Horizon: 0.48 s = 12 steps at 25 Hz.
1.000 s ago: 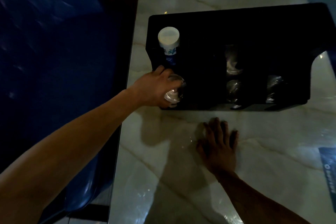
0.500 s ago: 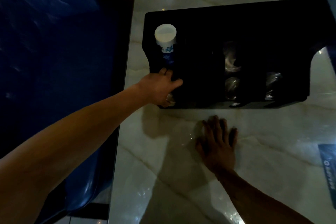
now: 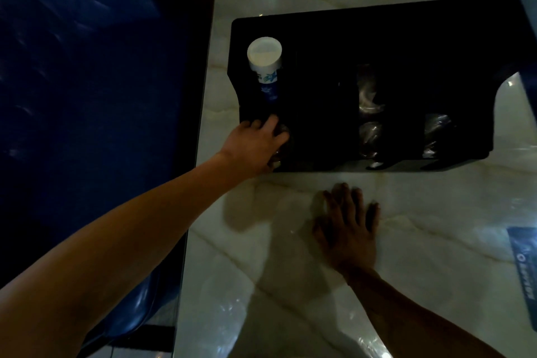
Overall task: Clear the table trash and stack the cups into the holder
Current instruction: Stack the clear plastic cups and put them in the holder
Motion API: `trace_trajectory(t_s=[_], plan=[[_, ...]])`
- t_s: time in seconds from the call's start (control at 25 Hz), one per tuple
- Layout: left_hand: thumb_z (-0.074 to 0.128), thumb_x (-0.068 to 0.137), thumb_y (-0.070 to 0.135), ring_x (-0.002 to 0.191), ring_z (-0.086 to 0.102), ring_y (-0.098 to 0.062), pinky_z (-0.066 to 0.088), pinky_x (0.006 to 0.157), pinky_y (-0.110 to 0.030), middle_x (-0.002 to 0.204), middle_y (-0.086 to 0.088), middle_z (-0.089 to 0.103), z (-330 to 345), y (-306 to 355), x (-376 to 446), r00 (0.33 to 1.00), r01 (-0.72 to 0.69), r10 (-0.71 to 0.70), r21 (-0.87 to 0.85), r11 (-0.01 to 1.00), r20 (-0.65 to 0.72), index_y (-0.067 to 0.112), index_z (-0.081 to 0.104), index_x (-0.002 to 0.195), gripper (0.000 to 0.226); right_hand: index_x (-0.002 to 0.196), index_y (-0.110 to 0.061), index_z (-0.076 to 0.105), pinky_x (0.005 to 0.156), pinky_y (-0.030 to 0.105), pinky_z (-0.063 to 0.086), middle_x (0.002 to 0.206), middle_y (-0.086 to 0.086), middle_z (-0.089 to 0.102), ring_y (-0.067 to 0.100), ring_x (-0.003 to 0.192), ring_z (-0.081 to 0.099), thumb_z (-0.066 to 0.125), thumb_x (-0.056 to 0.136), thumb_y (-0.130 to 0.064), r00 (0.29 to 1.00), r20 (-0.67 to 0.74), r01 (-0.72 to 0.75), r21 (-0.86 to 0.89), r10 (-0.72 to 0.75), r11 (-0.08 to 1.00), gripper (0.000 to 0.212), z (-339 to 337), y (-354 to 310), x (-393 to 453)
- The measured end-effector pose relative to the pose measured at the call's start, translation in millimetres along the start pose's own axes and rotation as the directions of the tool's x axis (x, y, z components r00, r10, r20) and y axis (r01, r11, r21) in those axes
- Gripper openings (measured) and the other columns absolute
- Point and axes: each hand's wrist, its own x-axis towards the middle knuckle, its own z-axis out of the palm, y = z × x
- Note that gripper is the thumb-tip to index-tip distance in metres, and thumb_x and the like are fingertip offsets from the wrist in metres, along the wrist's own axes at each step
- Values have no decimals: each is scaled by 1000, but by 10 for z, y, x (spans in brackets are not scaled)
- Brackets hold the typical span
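Observation:
A black cup holder (image 3: 406, 38) stands on the marble table (image 3: 436, 227). My left hand (image 3: 255, 145) reaches into the holder's front left slot, its fingers closed around a clear plastic cup (image 3: 280, 148) that is mostly hidden in the dark opening. Behind it a stack of white paper cups with blue print (image 3: 266, 67) sticks out of the back left slot. Clear plastic cups (image 3: 369, 93) glint in the middle and right slots. My right hand (image 3: 348, 229) lies flat on the table in front of the holder, fingers spread, holding nothing.
A dark blue chair (image 3: 87, 96) stands left of the table edge. A blue printed card (image 3: 526, 259) lies at the table's right edge. The scene is dim.
My left hand has pushed the clear cup deeper into the front left slot, so less of the cup shows. My right hand has stayed flat on the table.

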Motion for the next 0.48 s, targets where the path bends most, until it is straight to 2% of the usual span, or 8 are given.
trace_trajectory(t_s=[0.12,0.24,0.36,0.48], plan=[[64,85,50,126,44,-33,40,103,-42,151,-16,29,28,-12,-96,998,-19,19,7,1000,-59,22,31,142,72,153,-34,16,117,61,0,164,4,0,29,150,-5,23,88,-69,1000,-6,4,13,-4,1000,74,7,2,-3],[55,88,54,122,48,-31,42,99,-41,146,-14,37,-28,-74,-110,998,-38,36,-51,998,-47,17,36,142,68,153,-34,15,118,60,-2,163,2,-2,28,150,-5,26,88,-68,1000,-17,-1,7,1,1000,74,14,3,-7],[52,91,53,114,54,-30,48,89,-40,138,-13,45,-117,-107,-58,999,-41,38,-118,992,-26,15,44,138,61,153,-34,14,117,60,-1,164,3,1,28,150,-5,25,88,-69,1000,-10,-3,0,3,1000,75,5,1,2],[54,91,51,107,58,-29,48,76,-36,133,-10,49,-160,-116,11,1000,-9,9,-87,996,7,16,50,134,55,153,-34,14,117,59,-3,164,4,2,28,150,-5,20,88,-70,1000,0,-1,16,1,1000,74,-9,-1,7]])
